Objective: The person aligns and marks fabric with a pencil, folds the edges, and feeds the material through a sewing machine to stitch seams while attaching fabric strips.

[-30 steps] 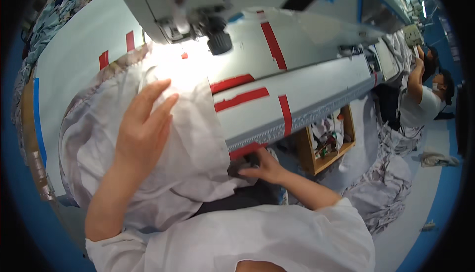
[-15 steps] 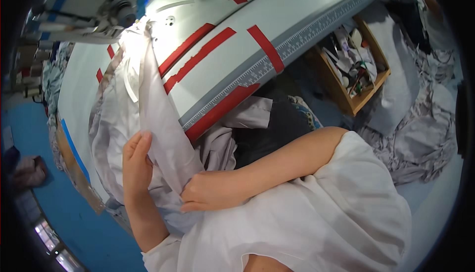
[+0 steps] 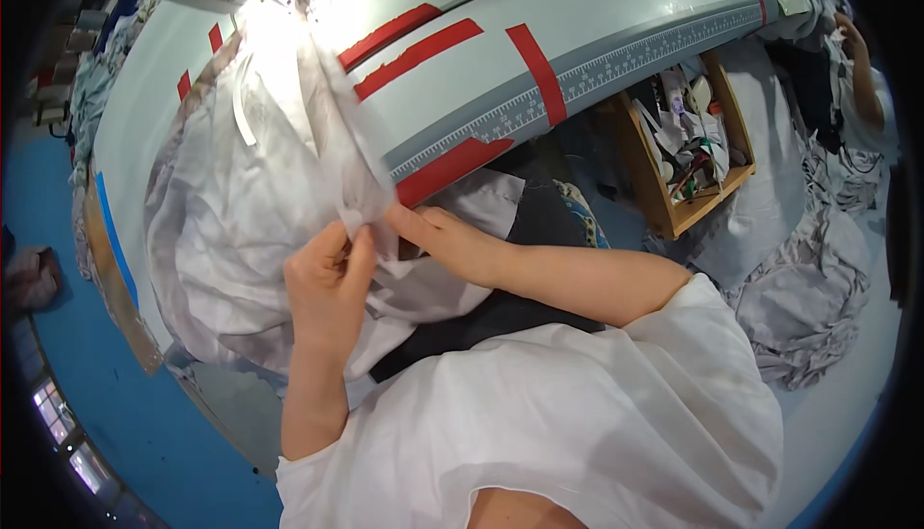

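left hand (image 3: 327, 283) and right hand (image 3: 438, 235) both pinched on a fold of white fabric (image 3: 241, 211), draped over grey counter (image 3: 597, 19) edge, red tape strips (image 3: 419, 33) just beside

pale lilac cloth (image 3: 241, 211), grey table (image 3: 616, 19) with red tape strips (image 3: 416, 43).

Bright overall, even overhead light. Sewing machine lamp blows out the white fabric (image 3: 260, 173) at top left, detail lost in glare there. Soft shadows under the left hand (image 3: 327, 283) and the right hand (image 3: 448, 240). Heavy fisheye: the table's ruler strip (image 3: 577, 81) bows, black vignette at corners. Centre sharp, periphery smeared, wooden tray (image 3: 688, 144) contents mushy.
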